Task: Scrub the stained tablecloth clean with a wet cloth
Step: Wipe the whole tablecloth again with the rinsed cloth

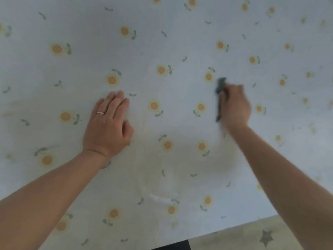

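A pale tablecloth [162, 42] printed with orange flowers and green leaves fills the view. A faint yellowish ring-shaped stain [155, 177] lies near its front, with a wet streak beside it. My left hand [108, 123] lies flat on the cloth with straight fingers, a ring on one finger. My right hand [236, 107] is blurred and grips a dark cloth [220, 92], which sticks out on the hand's left side and touches the tablecloth.
The table's front edge runs along the lower right. Beyond it lies a beige floor mat [252, 235] with a grey star, and a black object [173, 246] sits at the bottom edge.
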A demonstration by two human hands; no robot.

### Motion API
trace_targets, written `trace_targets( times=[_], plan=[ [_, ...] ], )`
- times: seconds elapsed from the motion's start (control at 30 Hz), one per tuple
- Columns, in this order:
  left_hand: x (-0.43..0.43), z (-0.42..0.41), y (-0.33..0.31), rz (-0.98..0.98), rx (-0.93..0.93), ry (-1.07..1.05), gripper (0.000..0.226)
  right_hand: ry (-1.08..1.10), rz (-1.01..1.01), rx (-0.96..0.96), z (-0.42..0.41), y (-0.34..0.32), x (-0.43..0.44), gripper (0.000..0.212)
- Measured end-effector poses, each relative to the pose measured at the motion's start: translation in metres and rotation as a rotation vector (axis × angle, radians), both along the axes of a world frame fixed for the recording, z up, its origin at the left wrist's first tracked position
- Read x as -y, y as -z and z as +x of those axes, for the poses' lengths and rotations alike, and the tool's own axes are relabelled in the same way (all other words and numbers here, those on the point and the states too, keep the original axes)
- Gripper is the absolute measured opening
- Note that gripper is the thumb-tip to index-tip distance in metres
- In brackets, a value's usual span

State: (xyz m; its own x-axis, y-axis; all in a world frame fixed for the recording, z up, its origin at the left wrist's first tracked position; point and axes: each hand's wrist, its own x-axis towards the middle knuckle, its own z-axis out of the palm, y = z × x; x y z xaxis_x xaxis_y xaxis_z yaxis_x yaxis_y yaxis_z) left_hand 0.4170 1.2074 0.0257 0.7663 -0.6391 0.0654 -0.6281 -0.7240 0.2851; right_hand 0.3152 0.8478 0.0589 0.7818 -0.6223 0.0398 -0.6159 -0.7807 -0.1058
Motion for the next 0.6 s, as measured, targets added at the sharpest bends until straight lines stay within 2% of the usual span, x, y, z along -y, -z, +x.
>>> trace_targets(
  times=[0.07,0.13,0.27,0.37,0.43,0.47,0.5,0.6],
  plan=[
    [-0.001,0.001,0.002,-0.014,0.016,0.003,0.064,0.266,-0.004,0.023,0.011,0.0,0.044,0.029],
    [-0.002,-0.001,0.003,-0.022,0.029,0.007,0.064,0.306,-0.011,0.035,0.01,0.001,0.033,0.029],
    [-0.003,0.0,0.005,-0.021,0.029,-0.003,0.063,0.065,0.078,0.054,-0.035,0.009,-0.069,0.03],
    [0.001,0.002,0.002,-0.018,0.03,0.0,0.064,-0.262,0.188,0.044,-0.087,0.002,-0.135,0.031],
    [0.0,-0.001,0.004,-0.008,0.021,0.009,0.065,-0.443,0.179,0.026,-0.115,0.001,-0.133,0.029],
    [-0.001,-0.001,0.005,-0.007,0.023,0.01,0.065,-0.437,0.153,0.018,-0.121,0.001,-0.117,0.028],
    [-0.003,-0.002,0.005,-0.013,0.025,0.006,0.064,-0.347,0.124,-0.001,-0.123,0.0,-0.096,0.026],
    [-0.003,0.0,0.006,-0.021,0.027,0.012,0.064,0.193,0.023,-0.008,-0.118,0.004,-0.013,0.022]
  ],
)
